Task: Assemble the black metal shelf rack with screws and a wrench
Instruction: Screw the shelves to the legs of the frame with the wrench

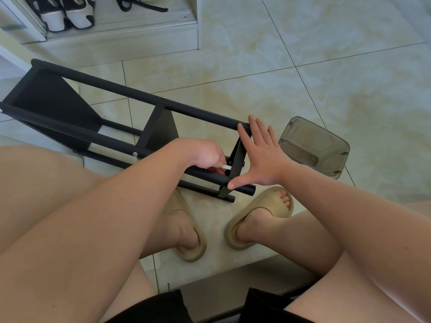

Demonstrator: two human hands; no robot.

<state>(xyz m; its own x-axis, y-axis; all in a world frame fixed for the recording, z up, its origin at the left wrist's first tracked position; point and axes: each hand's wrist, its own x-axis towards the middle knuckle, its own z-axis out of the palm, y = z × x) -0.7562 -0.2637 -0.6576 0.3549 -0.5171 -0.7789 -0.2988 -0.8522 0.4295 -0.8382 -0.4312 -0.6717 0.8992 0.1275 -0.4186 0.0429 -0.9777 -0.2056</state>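
Pretty far along, I'd say. Nearest me are my tan sandals [261, 217] on the tile floor, and just past them is the end of the rack [70, 129], lying on its side. My left hand [205, 155] is curled tight around the little silver wrench [225, 167], right at the nearest shelf panel [238, 157]. My right hand [261, 157] is spread flat, bracing that panel and the poles. The middle panel [161, 129] and far panel [53, 99] look attached, with screw heads [135, 154] showing, so this end is probably the last bit. There's a smoky plastic tub [314, 148] beside it and shoes [67, 15] way back. No readable brand or writing anywhere.
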